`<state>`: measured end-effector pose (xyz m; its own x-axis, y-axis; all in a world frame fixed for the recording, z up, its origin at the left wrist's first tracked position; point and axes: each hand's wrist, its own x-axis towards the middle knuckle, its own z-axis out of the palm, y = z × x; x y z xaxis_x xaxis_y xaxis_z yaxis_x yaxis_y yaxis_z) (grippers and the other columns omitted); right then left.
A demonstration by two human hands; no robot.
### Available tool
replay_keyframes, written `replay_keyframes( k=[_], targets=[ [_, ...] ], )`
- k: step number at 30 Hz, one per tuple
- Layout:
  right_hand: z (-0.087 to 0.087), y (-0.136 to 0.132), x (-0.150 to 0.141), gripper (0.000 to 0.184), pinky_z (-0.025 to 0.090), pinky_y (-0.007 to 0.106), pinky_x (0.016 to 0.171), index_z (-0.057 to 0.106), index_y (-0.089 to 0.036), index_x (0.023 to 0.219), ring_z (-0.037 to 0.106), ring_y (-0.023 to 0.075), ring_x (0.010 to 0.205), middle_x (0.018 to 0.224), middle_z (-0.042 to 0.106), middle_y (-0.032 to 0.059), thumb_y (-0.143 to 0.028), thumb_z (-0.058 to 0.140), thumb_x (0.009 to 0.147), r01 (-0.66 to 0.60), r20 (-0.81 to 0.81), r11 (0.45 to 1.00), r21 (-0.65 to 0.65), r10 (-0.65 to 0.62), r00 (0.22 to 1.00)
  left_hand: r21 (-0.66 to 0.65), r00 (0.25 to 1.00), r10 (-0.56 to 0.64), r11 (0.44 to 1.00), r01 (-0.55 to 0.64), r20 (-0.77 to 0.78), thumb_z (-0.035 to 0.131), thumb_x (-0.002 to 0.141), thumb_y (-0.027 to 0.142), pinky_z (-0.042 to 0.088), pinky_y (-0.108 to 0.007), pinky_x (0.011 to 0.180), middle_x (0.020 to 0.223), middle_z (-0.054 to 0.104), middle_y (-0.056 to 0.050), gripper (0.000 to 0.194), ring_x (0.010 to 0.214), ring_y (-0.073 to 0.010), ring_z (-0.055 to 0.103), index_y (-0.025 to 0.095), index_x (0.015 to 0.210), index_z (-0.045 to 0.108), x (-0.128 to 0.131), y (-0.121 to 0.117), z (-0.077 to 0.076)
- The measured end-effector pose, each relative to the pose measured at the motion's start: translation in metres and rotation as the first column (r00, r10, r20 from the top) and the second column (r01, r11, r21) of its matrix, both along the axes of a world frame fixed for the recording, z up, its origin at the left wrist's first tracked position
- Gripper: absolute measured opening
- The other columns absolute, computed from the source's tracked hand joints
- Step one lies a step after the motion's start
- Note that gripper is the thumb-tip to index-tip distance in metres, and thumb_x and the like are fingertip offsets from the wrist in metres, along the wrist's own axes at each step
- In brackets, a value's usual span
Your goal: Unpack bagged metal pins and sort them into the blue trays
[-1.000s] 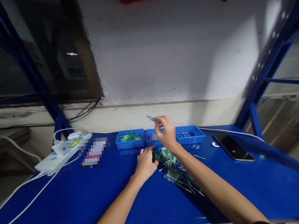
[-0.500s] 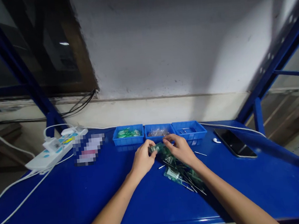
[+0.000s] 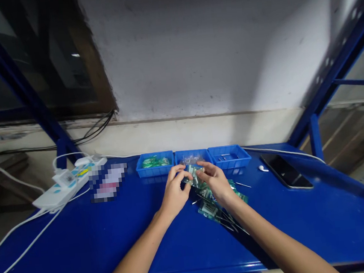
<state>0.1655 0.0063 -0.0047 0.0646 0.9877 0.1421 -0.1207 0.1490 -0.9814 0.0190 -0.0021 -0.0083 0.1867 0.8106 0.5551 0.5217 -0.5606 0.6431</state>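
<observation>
I've got left hand [image 3: 173, 192] and right hand [image 3: 218, 184] pinching a green packet [image 3: 192, 170] before the middle bin [image 3: 191, 152], room leftward to the blue table's [image 3: 108, 236] front edge, lettering too small to read

Both forearms [image 3: 141, 248] and hands [image 3: 173, 193] are bare.

Bare forearms [image 3: 141, 248] stretched over the bench's [image 3: 95, 235] front edge
The left hand [image 3: 173, 192] and right hand [image 3: 218, 183] are held close together, fingers curled, both forearms angled inward.
</observation>
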Motion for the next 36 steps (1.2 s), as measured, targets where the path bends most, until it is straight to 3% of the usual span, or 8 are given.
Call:
replay_keyframes(
  k=[4,8,12,17,21,30,33,36],
  targets=[
    [0.001,0.003,0.005,0.038,0.038,0.025,0.054,0.059,-0.016,0.095,0.048,0.0125,0.058,0.063,0.053,-0.0025,-0.038,0.068,0.066,0.120,0.026,0.992,0.049,-0.122,0.992,-0.070,0.999,0.032,0.997,-0.032,0.001,0.048,0.082,0.015,0.040,-0.036,0.096,0.111,0.059,-0.005,0.026,0.111,-0.0204,0.052,0.024,0.104,0.057,-0.001,0.002,0.000],
    [0.002,0.004,0.008,0.030,0.039,0.025,0.055,0.058,-0.018,0.093,0.047,0.0116,0.057,0.064,0.052,-0.0025,-0.036,0.064,0.070,0.178,0.073,0.974,0.142,-0.189,0.979,-0.242,0.998,0.048,0.970,-0.036,0.045,0.034,0.088,0.016,0.044,-0.035,0.089,0.100,0.068,-0.003,0.037,0.097,-0.0179,0.061,0.023,0.121,0.048,-0.006,0.006,-0.001],
    [0.001,0.003,0.007,0.027,0.041,0.025,0.056,0.059,-0.018,0.092,0.049,0.0123,0.059,0.067,0.054,-0.0013,-0.035,0.063,0.072,0.186,0.110,0.962,0.202,-0.211,0.971,-0.302,0.995,-0.002,0.953,0.034,0.104,0.032,0.083,0.010,0.048,-0.029,0.078,0.098,0.069,-0.003,0.042,0.084,-0.0148,0.065,0.021,0.119,0.051,-0.008,0.010,-0.008],
    [0.000,0.002,0.005,0.026,0.041,0.026,0.059,0.059,-0.018,0.095,0.053,0.0133,0.064,0.073,0.058,0.0005,-0.033,0.060,0.074,0.174,0.148,0.956,0.238,-0.212,0.966,-0.320,0.998,-0.048,0.946,0.060,0.044,0.032,0.079,0.012,0.045,-0.023,0.061,0.068,0.064,0.002,0.038,0.059,-0.0120,0.060,0.020,0.102,0.061,-0.006,0.006,-0.007],
    [0.000,0.001,0.005,0.025,0.041,0.026,0.058,0.059,-0.018,0.095,0.052,0.0134,0.064,0.072,0.057,0.0005,-0.033,0.060,0.075,0.172,0.178,0.953,0.247,-0.220,0.959,-0.318,0.999,-0.017,0.948,0.001,-0.048,0.033,0.077,0.013,0.038,-0.022,0.053,0.054,0.056,0.003,0.034,0.052,-0.0126,0.054,0.021,0.085,0.066,-0.006,0.000,0.002],
    [-0.001,-0.003,0.003,0.019,0.044,0.027,0.062,0.059,-0.019,0.094,0.057,0.0163,0.072,0.082,0.063,0.0041,-0.029,0.055,0.079,0.152,0.270,0.932,0.329,-0.248,0.930,-0.269,0.991,0.053,0.959,-0.084,-0.121,0.035,0.076,0.014,0.031,-0.024,0.052,0.050,0.052,0.004,0.034,0.048,-0.0126,0.047,0.022,0.077,0.068,-0.005,-0.002,0.006],
    [0.002,-0.007,0.003,0.011,0.045,0.030,0.069,0.059,-0.020,0.089,0.057,0.0176,0.079,0.087,0.062,0.0044,-0.022,0.052,0.080,0.117,0.343,0.875,0.471,-0.303,0.889,-0.353,1.000,0.002,0.936,0.009,0.031,0.035,0.075,0.016,0.033,-0.023,0.053,0.049,0.051,0.003,0.033,0.048,-0.0127,0.048,0.020,0.079,0.068,-0.004,0.001,0.004],
    [0.005,-0.013,0.002,0.012,0.044,0.033,0.074,0.059,-0.021,0.082,0.055,0.0186,0.082,0.083,0.060,0.0038,-0.015,0.048,0.080,0.048,0.412,0.800,0.598,-0.358,0.838,-0.494,0.929,-0.027,0.841,0.221,0.370,0.039,0.076,0.022,0.037,-0.022,0.055,0.062,0.061,0.000,0.030,0.057,-0.0126,0.055,0.016,0.088,0.066,-0.004,0.005,0.005]
  ],
)
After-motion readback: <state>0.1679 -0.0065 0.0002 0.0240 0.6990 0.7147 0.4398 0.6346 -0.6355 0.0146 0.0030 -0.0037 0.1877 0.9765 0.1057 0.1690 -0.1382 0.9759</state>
